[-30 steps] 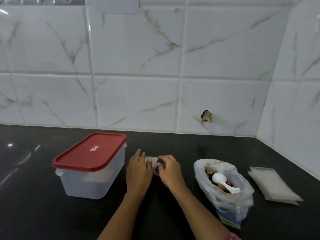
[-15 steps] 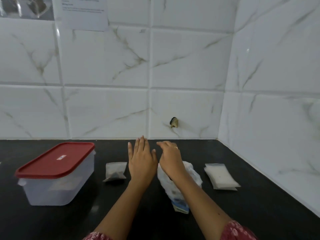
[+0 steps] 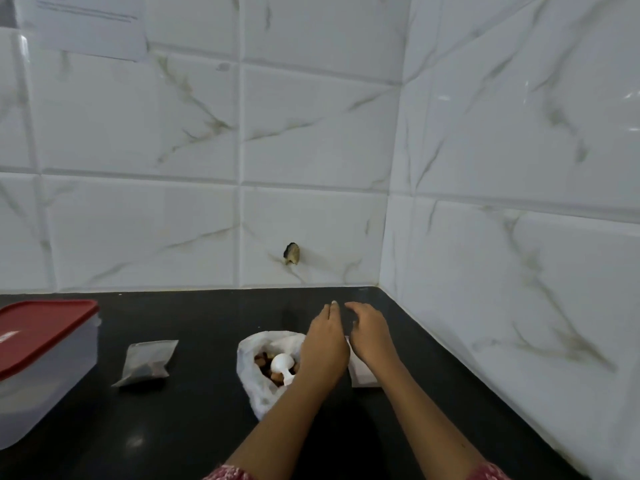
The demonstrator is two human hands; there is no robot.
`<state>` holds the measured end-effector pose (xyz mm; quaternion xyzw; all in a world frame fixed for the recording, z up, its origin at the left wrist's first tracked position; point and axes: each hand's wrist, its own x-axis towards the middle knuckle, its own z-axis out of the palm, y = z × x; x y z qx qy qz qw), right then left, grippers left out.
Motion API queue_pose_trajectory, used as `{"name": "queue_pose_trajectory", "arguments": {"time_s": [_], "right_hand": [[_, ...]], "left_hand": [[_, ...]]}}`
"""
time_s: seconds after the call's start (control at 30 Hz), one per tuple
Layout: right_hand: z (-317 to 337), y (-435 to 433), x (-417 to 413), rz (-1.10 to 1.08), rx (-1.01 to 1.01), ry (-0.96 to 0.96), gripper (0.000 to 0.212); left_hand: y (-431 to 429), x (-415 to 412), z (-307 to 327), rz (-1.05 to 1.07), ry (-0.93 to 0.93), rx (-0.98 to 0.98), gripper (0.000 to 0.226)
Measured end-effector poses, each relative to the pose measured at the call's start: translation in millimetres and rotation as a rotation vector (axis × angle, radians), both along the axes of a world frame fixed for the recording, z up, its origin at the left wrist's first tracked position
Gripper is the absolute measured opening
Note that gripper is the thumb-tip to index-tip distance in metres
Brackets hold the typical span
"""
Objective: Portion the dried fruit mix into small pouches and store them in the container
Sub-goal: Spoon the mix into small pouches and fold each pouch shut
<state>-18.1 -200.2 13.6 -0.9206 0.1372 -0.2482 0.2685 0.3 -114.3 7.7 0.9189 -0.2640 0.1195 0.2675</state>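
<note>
A white plastic bag of dried fruit mix point(image 3: 258, 386) stands open on the black counter, with a white scoop point(image 3: 282, 364) inside. A small filled pouch point(image 3: 147, 363) lies to its left. The clear container with a red lid point(image 3: 38, 362) stands at the far left, lid on. A stack of empty pouches point(image 3: 362, 374) lies to the right of the bag, mostly hidden under my hands. My left hand point(image 3: 325, 344) hovers over the bag's right edge with straight fingers and holds nothing. My right hand point(image 3: 370, 332) is above the stack, fingers loosely bent, empty.
White marble-look tiles form the back wall and the right wall, meeting in a corner point(image 3: 384, 285). A paper sheet point(image 3: 83, 26) hangs on the wall at the top left. The black counter point(image 3: 207, 427) runs from the walls towards me.
Both hands have let go of the filled pouch, which lies on the counter, and moved right, past the bag towards the stack of empty pouches. The camera has turned right too.
</note>
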Motion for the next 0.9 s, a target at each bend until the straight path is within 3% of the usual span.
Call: {"name": "queue_pose_trajectory", "arguments": {"time_s": [0.17, 0.27, 0.37, 0.57, 0.77, 0.9], "right_hand": [[-16.8, -30.3, -5.4, -0.228, 0.075, 0.13, 0.045], [-23.5, -40.3, -7.5, -0.278, 0.054, 0.306, 0.046], [-30.8, -44.9, -5.6, -0.29, 0.092, 0.361, 0.051], [-36.4, -49.3, -4.9, -0.29, 0.151, 0.185, 0.034], [-32.7, -50.9, -9.4, -0.252, 0.307, -0.014, 0.021], [-24.9, -47.2, -13.4, -0.223, 0.461, -0.118, 0.016]], "left_hand": [[-28.0, -2.9, -3.4, 0.067, 0.166, 0.118, 0.048], [-36.0, -3.6, -6.8, 0.097, 0.27, 0.182, 0.052], [-37.9, -5.1, -11.5, 0.097, 0.311, 0.164, 0.044], [-37.0, -1.5, -15.8, 0.074, 0.375, 0.012, 0.039], [-32.9, -1.0, -16.1, 0.057, 0.426, -0.054, 0.042], [-28.7, -4.1, -13.3, 0.015, 0.431, -0.226, 0.037]]}}
